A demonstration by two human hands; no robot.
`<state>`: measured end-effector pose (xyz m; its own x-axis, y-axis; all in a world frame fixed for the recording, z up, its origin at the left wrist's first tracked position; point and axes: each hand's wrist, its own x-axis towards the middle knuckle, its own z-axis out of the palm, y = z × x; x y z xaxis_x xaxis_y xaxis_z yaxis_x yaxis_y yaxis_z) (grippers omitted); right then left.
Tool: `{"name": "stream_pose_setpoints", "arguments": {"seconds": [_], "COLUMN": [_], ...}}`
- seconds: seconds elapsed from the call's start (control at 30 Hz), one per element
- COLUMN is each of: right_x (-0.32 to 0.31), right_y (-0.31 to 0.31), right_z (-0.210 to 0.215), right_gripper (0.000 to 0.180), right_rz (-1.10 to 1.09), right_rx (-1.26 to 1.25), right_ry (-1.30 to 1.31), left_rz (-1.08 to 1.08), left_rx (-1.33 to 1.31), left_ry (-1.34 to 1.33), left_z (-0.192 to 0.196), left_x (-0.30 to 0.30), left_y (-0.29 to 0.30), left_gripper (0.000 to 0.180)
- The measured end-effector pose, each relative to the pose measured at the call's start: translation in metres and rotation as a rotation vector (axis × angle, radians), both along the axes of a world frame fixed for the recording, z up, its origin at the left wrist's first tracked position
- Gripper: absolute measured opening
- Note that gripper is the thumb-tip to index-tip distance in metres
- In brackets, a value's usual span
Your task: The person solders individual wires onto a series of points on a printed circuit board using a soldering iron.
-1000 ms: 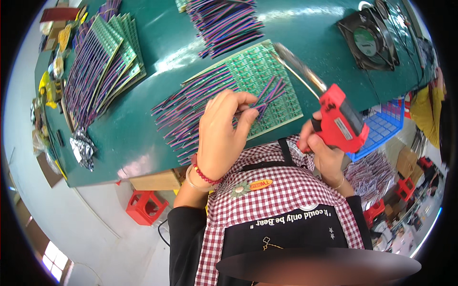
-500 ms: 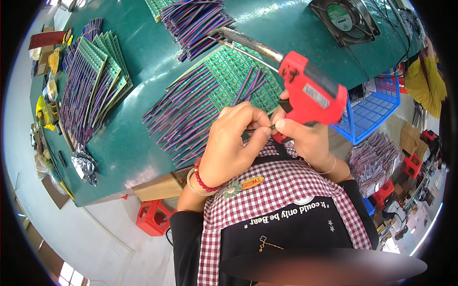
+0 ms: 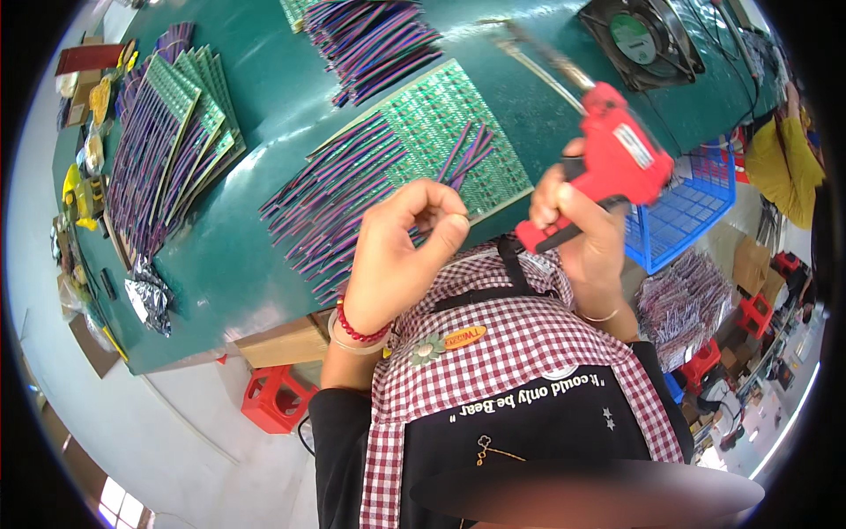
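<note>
My right hand [image 3: 586, 225] grips a red soldering gun [image 3: 621, 145] by its handle, the metal tip pointing up and away over the table. To its left, my left hand [image 3: 401, 242] is closed in a pinch at the near edge of a green circuit board panel [image 3: 480, 115]. Whatever the pinching fingers hold, if anything, is too small to make out. Many thin purple, pink and dark wires [image 3: 339, 189] spread leftward from the panel. A small group of loose wires [image 3: 467, 154] lies across its right part.
More wires in a bundle [image 3: 374, 44] lie beyond the panel. At the left is a stack of wired boards [image 3: 176, 132], with crumpled foil [image 3: 150, 300] below it. A black fan [image 3: 639, 40] stands at the far right. A blue basket [image 3: 692, 207] is beside the table, a red stool [image 3: 273, 397] below left.
My right hand has moved the soldering gun right, away from my left hand and the panel. My left hand has shifted slightly left; its fingers stay pinched.
</note>
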<state>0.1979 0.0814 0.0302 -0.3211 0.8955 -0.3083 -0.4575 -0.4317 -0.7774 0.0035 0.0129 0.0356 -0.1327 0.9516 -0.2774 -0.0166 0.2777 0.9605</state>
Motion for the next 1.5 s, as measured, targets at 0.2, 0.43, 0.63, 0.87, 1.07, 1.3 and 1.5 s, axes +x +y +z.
{"name": "stream_pose_setpoints", "arguments": {"seconds": [0.2,0.43,0.63,0.87,1.07,1.3,1.5], "right_x": [0.027,0.063,0.066,0.075,0.068,0.061,0.064], "right_y": [-0.008,-0.024,-0.034,-0.034,-0.036,-0.026,-0.027], "right_z": [-0.006,-0.028,-0.044,-0.045,-0.041,-0.032,-0.029], "right_gripper": [0.038,0.039,0.046,0.02,0.026,0.028,0.028], "right_rz": [0.068,0.332,0.406,0.461,0.435,0.569,0.511], "right_rx": [0.145,0.125,0.212,0.099,0.184,0.423,0.418], "right_ry": [-0.105,-0.219,-0.459,-0.486,-0.578,-0.746,-0.732], "left_rz": [0.185,0.097,0.081,0.067,0.056,0.05,0.042], "left_rx": [0.062,0.244,0.204,0.199,0.199,0.191,0.188], "left_ry": [0.393,1.103,1.123,1.129,1.111,1.101,1.101], "left_z": [-0.014,-0.032,-0.038,-0.038,-0.038,-0.037,-0.036], "left_x": [-0.009,-0.021,-0.023,-0.025,-0.025,-0.026,-0.026], "left_y": [0.005,0.014,0.015,0.016,0.017,0.017,0.017], "left_gripper": [0.011,0.01,0.01,0.01,0.011,0.01,0.01]}}
